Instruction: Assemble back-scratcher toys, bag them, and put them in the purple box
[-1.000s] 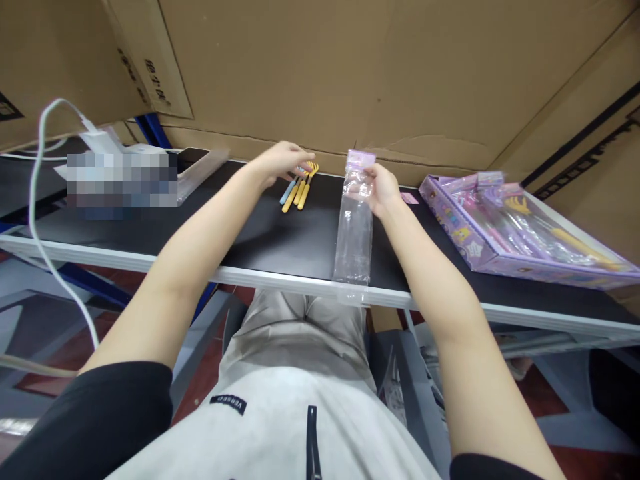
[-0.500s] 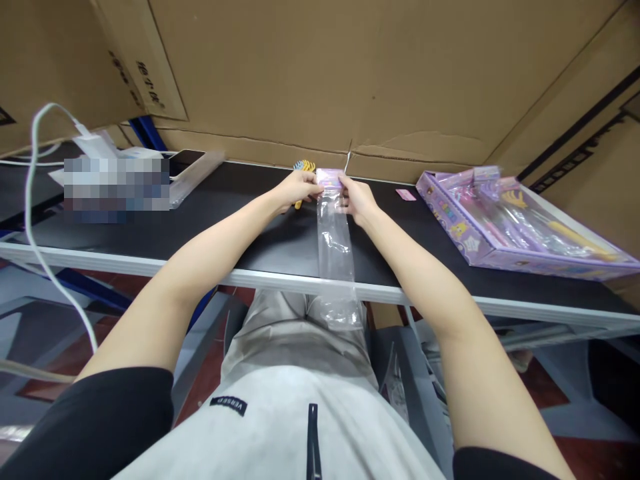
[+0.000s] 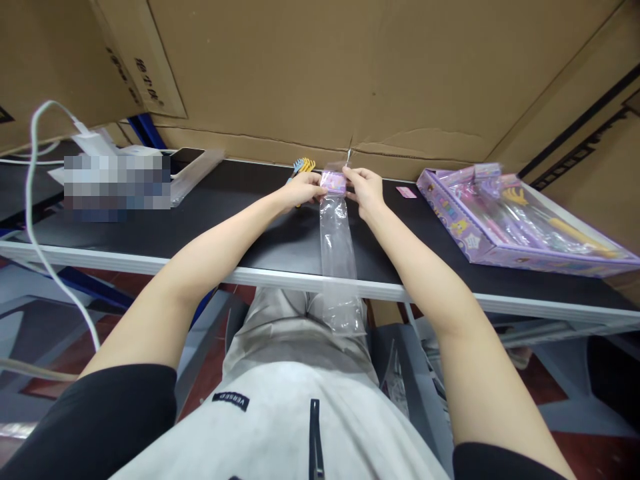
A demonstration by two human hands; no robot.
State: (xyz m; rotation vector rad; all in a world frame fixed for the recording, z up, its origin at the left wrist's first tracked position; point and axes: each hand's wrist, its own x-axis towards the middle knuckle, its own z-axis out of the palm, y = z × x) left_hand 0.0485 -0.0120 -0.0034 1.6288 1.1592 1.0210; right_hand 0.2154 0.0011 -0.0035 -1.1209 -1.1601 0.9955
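A long clear plastic bag (image 3: pixel 339 247) with a purple printed card (image 3: pixel 333 183) at its top lies before me. Its lower end hangs over the table's front edge. My left hand (image 3: pixel 301 191) is closed on the bag's left edge beside the card. My right hand (image 3: pixel 369 191) pinches the bag near its upper right corner, thumb and forefinger together; its other fingers are partly hidden. Behind my left hand lie blue and yellow claw-headed sticks (image 3: pixel 304 164) that look like back scratchers, their handles mostly covered by that hand.
On the right stands a purple printed box (image 3: pixel 463 230) holding several bagged claw-headed sticks. A small pink card (image 3: pixel 406 193) lies left of it. At the left are a phone (image 3: pixel 187 161), clear plastic sleeves (image 3: pixel 197 179) and a white cable (image 3: pixel 31 200). Cardboard walls (image 3: pixel 320 80) back the black table (image 3: pixel 270 250).
My right hand has shifted up and right to the bag's upper corner. The card tilts more into view, with clear film above it. My left hand has hardly moved.
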